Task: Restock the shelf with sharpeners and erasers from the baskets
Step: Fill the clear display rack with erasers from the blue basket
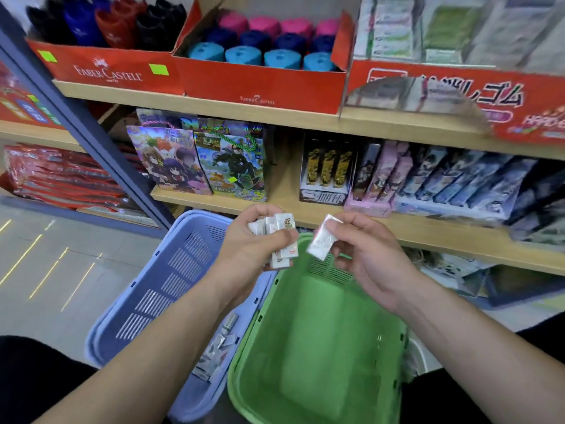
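Observation:
My left hand (255, 246) grips a bunch of several white wrapped erasers (279, 237) above the baskets. My right hand (363, 249) pinches a single white wrapped eraser (322, 241) just right of the bunch. Below them sits a green basket (244, 356) whose inside looks bare. A blue basket (159, 276) lies to its left, with several small wrapped items (218, 347) at its bottom. On the top shelf, red Faber-Castell boxes hold sharpeners in blue, navy and pink (260, 41).
A red box with Japanese lettering (458, 93) holds white packs on the top shelf at the right. The middle shelf (284, 191) carries anime gift bags (198, 160) and boxed pens (325, 172). A blue upright post (85, 123) divides the shelving. Tiled floor lies left.

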